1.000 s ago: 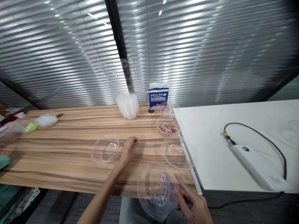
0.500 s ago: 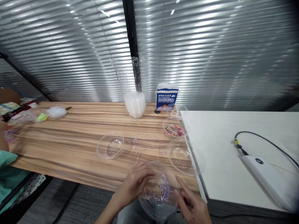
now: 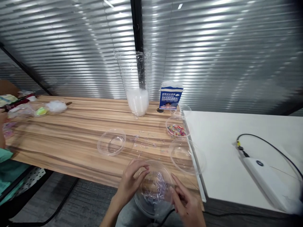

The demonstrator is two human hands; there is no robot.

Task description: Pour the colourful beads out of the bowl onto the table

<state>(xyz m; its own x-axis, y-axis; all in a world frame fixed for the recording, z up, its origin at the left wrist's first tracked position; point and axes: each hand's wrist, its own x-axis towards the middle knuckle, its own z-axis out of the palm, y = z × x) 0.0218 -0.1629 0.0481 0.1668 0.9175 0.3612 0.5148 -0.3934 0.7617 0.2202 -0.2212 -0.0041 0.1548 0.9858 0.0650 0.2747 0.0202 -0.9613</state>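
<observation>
A clear plastic bowl (image 3: 142,206) with short, shiny lilac pieces (image 3: 161,186) in it is at the table's front edge, partly over my lap. My right hand (image 3: 187,201) grips its right side, thumb on the wall and index finger along the rim. Over the upper left rim, my left hand (image 3: 133,178) is closed, thumb and fingertips brought together; anything between them is too small to make out. Loose lilac bits (image 3: 144,142) lie scattered on the wood beyond the bowl.
Clear bowls stand left (image 3: 100,146) and right (image 3: 174,162); another holds colourful pieces (image 3: 176,130). Behind are a bag of white containers (image 3: 138,102) and a blue-white packet (image 3: 170,96). A white device (image 3: 265,179) with a cable lies right. Another person's sleeve (image 3: 6,154) shows at left.
The bowl and both hands appear slightly further left and higher in the picture, as the view has shifted a little. My left fingertips remain close together; my right hand keeps its grip.
</observation>
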